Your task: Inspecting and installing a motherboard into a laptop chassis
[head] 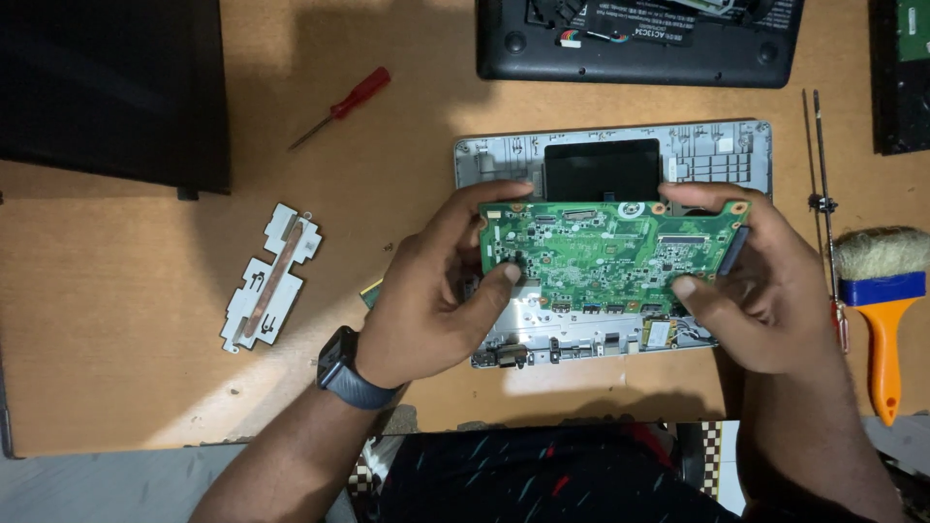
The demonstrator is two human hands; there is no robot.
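From the head camera, both hands are on the green board, and it is up off the grey shell that lies right beneath it. The left hand pinches the board's left edge, thumb tip pressed on the top face near the lower corner, index finger hooked over the upper corner, the other fingers curled out of sight underneath. A dark watch sits on that wrist. The right hand clamps the opposite edge the same way: thumb lying on the board's lower right face, index finger stretched along the top right corner, the rest tucked behind. The board hangs level between the two hands, chips and connectors facing up, with a black pad of the shell showing just beyond the fingertips. Out past the left hand, well apart on the wooden table, lies a silver heatsink plate, and farther off beyond it a red screwdriver. Beyond both hands sits a black laptop base. Just outside the right hand lie thin metal tweezers and a brush with an orange handle and blue band, near but not touching the hand.
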